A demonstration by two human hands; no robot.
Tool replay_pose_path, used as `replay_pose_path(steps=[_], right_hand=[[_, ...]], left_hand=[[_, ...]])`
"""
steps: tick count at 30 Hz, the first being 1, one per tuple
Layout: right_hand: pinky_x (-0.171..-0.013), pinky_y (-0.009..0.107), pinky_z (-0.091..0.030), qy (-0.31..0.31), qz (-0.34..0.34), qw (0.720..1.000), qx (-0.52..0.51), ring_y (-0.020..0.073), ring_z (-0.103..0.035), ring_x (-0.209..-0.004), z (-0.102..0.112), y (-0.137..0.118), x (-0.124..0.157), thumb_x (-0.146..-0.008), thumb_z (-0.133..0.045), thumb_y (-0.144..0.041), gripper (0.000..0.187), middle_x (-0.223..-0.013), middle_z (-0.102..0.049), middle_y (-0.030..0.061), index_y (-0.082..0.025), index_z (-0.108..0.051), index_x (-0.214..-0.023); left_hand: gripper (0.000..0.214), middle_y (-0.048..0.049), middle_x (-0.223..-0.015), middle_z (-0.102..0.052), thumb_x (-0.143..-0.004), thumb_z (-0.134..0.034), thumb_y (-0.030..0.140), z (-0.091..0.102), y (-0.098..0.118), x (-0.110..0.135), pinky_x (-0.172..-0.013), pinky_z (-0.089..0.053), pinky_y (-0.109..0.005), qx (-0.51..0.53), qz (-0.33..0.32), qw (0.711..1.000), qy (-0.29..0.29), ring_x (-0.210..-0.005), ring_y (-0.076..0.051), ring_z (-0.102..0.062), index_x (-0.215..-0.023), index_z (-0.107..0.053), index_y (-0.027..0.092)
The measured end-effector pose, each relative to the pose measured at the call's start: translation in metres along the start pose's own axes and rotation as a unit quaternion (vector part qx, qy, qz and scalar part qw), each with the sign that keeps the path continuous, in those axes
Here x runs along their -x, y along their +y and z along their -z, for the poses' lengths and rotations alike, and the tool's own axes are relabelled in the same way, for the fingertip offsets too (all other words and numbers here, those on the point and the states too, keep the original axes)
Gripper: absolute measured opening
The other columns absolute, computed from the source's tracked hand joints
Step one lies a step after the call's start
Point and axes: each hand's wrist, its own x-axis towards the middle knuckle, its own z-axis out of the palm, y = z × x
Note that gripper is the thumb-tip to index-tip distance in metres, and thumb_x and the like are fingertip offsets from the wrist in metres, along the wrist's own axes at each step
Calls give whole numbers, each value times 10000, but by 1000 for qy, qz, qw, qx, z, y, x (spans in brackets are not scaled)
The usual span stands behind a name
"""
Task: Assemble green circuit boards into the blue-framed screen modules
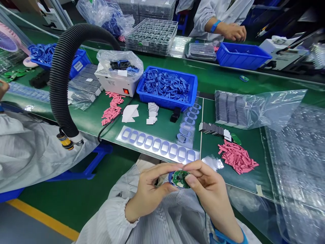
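Both my hands hold one small part in front of my lap: a blue oval frame with a green circuit board [179, 178] set in it. My left hand [149, 189] pinches its left side with thumb and fingertips. My right hand [207, 188] grips its right side, thumb across the board's face. Just beyond them, at the table's near edge, lies a clear strip of oval blue-rimmed pieces [157, 146]. A blue bin [166, 99] full of blue oval frames stands further back.
Pink strips lie in piles at right [237, 156] and left [113, 107]. A black ribbed hose [62, 73] arches at left. White box with red switch [115, 83], bagged dark tiles [230, 110] and clear trays [299, 159] sit around. Another person's hand [235, 32] works across the belt.
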Motion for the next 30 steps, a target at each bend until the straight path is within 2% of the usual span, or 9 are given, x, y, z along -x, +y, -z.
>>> replay_pose_path(steps=[5, 8, 11, 15, 19, 22, 25, 27, 30], right_hand=[[-628, 198, -591, 24, 143, 971, 189, 161, -690, -840, 7, -8, 4, -733, -725, -220, 308, -941, -724, 17, -283, -664, -1028], [-704, 236, -604, 8, 185, 947, 263, 180, -682, -908, 10, -11, 4, -712, -745, -219, 420, -1022, -714, 25, -275, -637, -1115], [-789, 247, -594, -7, 216, 923, 319, 165, -696, -882, 12, -15, 3, -733, -722, -163, 446, -1053, -711, 5, -282, -621, -1151], [-739, 198, -597, 1, 193, 929, 315, 146, -712, -802, 13, -18, 0, -723, -737, -201, 388, -994, -730, -25, -294, -654, -1091], [-727, 192, -596, 62, 102, 965, 234, 135, -711, -802, 15, -14, 1, -759, -707, -267, 295, -967, -733, -43, -324, -665, -1045], [-739, 208, -597, 115, 72, 975, 178, 152, -703, -863, 18, -11, 3, -768, -698, -278, 294, -1004, -724, -29, -320, -657, -1056], [-747, 195, -591, 122, 97, 960, 233, 144, -708, -822, 19, -12, 4, -726, -739, -261, 349, -972, -732, -46, -332, -661, -1059], [-730, 203, -597, 91, 130, 944, 291, 149, -712, -797, 16, -14, 3, -717, -747, -244, 392, -958, -735, -57, -343, -653, -1085], [-742, 248, -609, 45, 194, 925, 324, 170, -715, -802, 12, -17, 1, -720, -742, -208, 434, -996, -726, -49, -334, -636, -1121]], left_hand=[[311, -50, -1100, -720, -777, -684, 259, -3, -4, 0, -915, -520, -336, 46, 0, 999, 17, -1057, -242, -644, -1087, -680, 270], [312, -40, -1115, -715, -777, -684, 250, -4, -5, 0, -921, -518, -328, 56, 2, 998, 21, -1064, -237, -640, -1088, -680, 279], [310, -34, -1114, -717, -774, -687, 250, -4, -4, -1, -934, -511, -318, 62, 7, 998, 28, -1069, -231, -638, -1083, -684, 283], [301, -41, -1098, -726, -764, -692, 308, -6, -5, -3, -908, -526, -302, 83, 24, 995, 50, -1037, -227, -656, -1064, -695, 281], [291, -55, -1039, -745, -757, -693, 343, -7, -6, -5, -821, -566, -293, 103, 20, 991, 80, -950, -226, -692, -1040, -706, 273], [289, -69, -1023, -750, -742, -709, 341, -8, -7, -6, -795, -575, -289, 96, 17, 991, 95, -927, -228, -701, -1020, -713, 260], [364, -73, -1023, -751, -729, -729, 310, -8, -8, -6, -780, -577, -272, 103, 10, 989, 107, -932, -225, -702, -1088, -680, 270], [418, -64, -1026, -751, -725, -738, 275, -9, -8, -6, -764, -578, -249, 111, 6, 988, 110, -928, -214, -704, -1133, -651, 287], [345, -49, -1011, -756, -711, -750, 247, -10, -7, -7, -769, -577, -230, 99, 0, 989, 112, -936, -206, -702, -1050, -694, 271]])
